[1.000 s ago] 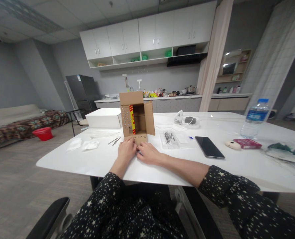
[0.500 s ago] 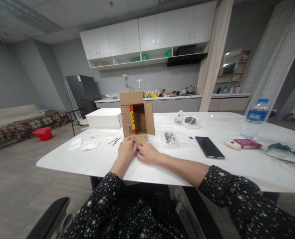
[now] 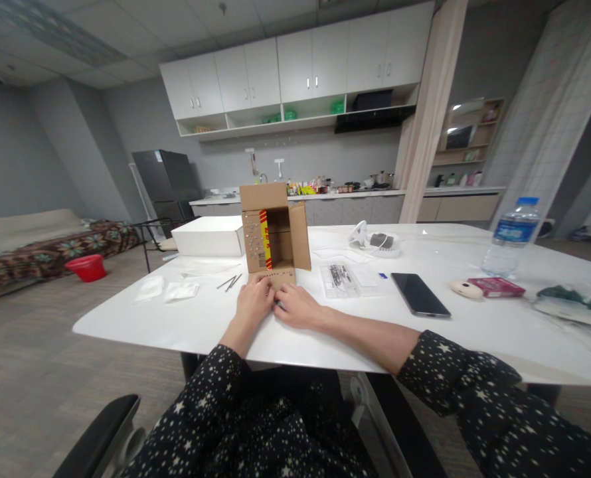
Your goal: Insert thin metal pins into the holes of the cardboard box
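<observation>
Both hands rest curled at the foot of the box [image 3: 274, 232]: the left hand [image 3: 253, 302] has its fingertips on the box's lower front flap, the right hand [image 3: 295, 307] lies just beside it, touching it, and whether either pinches something small between them cannot be told. On the white table [image 3: 475, 318], near its front edge and toward the left end, the box stands upright, open toward the person, its flaps spread. It looks like light, stiff cardboard that would tip easily, so a hold on both side walls low down seems safest, not on the loose flaps. Behind it to the left lies a flat white carton [image 3: 208, 236]. At the right end stands a water bottle [image 3: 512, 237]. A dark phone [image 3: 419, 294] lies right of the hands, and a clear tray [image 3: 342, 279] of small metal parts sits between phone and box. Left of the box lie a few nails [image 3: 230, 282].
</observation>
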The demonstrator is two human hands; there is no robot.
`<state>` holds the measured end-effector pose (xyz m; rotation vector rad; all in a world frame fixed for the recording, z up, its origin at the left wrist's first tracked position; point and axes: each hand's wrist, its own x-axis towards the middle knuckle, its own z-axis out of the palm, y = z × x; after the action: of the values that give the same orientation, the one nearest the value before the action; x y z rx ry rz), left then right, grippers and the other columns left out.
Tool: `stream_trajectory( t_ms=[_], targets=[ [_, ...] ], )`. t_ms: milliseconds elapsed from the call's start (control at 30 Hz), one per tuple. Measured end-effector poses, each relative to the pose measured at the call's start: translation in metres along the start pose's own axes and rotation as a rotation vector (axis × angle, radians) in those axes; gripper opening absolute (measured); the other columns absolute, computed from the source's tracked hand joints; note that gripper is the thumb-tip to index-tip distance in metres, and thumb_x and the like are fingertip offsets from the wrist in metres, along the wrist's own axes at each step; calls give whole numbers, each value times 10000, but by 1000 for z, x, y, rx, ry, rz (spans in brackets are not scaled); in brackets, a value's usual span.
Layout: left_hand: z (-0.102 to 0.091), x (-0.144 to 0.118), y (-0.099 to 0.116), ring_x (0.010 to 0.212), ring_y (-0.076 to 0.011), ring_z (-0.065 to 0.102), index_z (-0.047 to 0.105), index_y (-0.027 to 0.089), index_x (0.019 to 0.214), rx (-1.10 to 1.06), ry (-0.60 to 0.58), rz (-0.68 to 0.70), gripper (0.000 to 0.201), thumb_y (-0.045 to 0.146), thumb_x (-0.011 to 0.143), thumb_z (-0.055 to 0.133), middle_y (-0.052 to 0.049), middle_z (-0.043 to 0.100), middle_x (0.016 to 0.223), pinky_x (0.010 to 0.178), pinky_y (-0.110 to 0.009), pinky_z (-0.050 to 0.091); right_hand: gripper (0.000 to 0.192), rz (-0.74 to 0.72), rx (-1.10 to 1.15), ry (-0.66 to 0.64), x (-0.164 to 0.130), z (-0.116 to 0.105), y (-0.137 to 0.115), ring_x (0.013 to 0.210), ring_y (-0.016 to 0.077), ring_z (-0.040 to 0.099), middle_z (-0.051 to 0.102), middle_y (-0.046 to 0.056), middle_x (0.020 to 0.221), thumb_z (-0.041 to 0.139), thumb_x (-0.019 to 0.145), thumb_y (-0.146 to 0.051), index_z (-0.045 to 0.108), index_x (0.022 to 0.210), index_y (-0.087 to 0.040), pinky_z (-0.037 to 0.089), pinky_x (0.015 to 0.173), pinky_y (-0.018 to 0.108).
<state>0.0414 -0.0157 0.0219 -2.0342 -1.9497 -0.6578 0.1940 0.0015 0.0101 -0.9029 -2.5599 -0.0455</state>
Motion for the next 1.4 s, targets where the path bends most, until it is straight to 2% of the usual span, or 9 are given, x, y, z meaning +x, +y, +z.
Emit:
stream_trajectory(
  t_ms=[433, 800, 1400],
  targets=[
    [10, 2, -10, 1123, -225, 595, 683, 188, 908, -114, 15, 21, 210, 221, 881, 478, -96, 634, 1155, 966, -333, 489, 284, -1, -9, 1, 0, 0, 0, 944, 235, 558, 632, 116, 1028, 490, 927, -325, 650, 1078, -146, 463, 837, 374],
    [7, -1, -10, 1120, -220, 590, 695, 180, 910, -178, 2, 27, 210, 209, 870, 491, -94, 625, 1163, 989, -345, 486, 288, 14, 4, -7, 0, 0, 0, 952, 230, 559, 622, 116, 1047, 491, 923, -318, 645, 1099, -150, 450, 825, 358],
    [3, -1, -5, 1126, -233, 619, 656, 178, 980, -92, -14, 33, 220, 177, 886, 458, -96, 669, 1200, 942, -344, 486, 310, 9, -1, -21, 0, -3, -1, 972, 235, 560, 632, 125, 1043, 475, 933, -329, 656, 1091, -134, 441, 840, 361]
  ],
)
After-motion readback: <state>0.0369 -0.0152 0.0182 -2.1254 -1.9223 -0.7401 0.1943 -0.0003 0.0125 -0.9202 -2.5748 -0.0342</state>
